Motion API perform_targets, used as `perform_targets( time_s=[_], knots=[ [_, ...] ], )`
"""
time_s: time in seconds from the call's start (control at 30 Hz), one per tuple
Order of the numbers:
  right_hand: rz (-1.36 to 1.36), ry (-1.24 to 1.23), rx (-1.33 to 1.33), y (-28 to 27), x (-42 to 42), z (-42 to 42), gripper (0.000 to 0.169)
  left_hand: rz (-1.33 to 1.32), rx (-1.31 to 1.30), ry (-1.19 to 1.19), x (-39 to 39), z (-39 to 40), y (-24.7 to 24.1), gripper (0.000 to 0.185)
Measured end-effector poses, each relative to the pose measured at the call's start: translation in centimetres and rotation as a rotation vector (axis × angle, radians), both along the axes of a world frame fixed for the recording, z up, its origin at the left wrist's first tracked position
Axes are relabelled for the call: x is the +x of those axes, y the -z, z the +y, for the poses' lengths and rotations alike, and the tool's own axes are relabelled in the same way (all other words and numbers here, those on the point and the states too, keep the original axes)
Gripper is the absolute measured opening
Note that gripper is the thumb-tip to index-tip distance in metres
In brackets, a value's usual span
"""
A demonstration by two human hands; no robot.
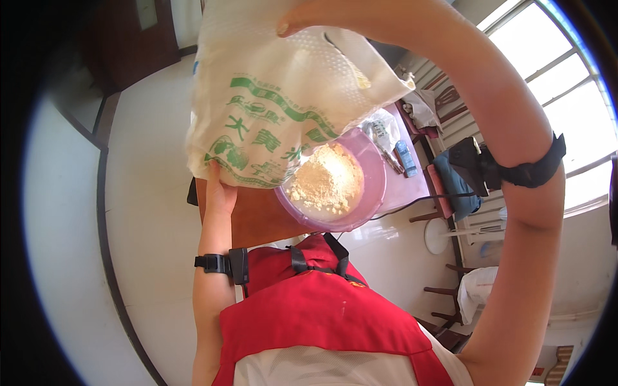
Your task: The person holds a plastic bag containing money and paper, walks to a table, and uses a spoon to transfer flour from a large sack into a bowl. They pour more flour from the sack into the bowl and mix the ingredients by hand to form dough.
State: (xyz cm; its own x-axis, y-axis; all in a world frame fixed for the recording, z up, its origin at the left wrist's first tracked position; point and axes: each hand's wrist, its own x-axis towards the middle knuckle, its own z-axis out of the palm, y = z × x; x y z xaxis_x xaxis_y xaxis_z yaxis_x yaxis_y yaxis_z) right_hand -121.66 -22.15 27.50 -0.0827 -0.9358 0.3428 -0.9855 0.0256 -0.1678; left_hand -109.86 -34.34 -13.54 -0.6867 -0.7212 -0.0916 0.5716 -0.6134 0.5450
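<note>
A white woven plastic sack (270,106) with green printing is held up tilted over the table. My left hand (222,193) grips its lower left end from below, fingers mostly hidden behind the sack. At the top, my right hand (333,17) rests with its thumb on the sack; its other fingers are out of sight. The sack's frayed corner points right. Below it stands a translucent pink plastic basin (374,178), partly covered by the sack. Inside the basin, a heap of pale yellow flour (328,176) sits in cloudy liquid.
The basin stands on a table with a brown wooden part (256,217). Beyond it are a clear plastic bag (384,128) and a blue object (406,158). A black cable (415,199) runs rightwards. Chairs, a white fan (437,236) and a window (545,53) lie right.
</note>
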Motion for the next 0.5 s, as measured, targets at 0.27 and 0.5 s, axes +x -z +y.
perform_targets(
  time_s=[0.27, 0.5],
  knots=[
    [0.171, -0.075, 0.068, -4.2, -1.1, 1.8, 0.029, -0.37, -0.553, -0.177, 3.1, -5.1, -0.6, 0.07],
    [0.1, -0.113, -0.035, -1.4, -1.7, 2.8, 0.023, -0.373, -1.609, -0.488, 0.1, -1.5, -27.2, 0.062]
  ],
)
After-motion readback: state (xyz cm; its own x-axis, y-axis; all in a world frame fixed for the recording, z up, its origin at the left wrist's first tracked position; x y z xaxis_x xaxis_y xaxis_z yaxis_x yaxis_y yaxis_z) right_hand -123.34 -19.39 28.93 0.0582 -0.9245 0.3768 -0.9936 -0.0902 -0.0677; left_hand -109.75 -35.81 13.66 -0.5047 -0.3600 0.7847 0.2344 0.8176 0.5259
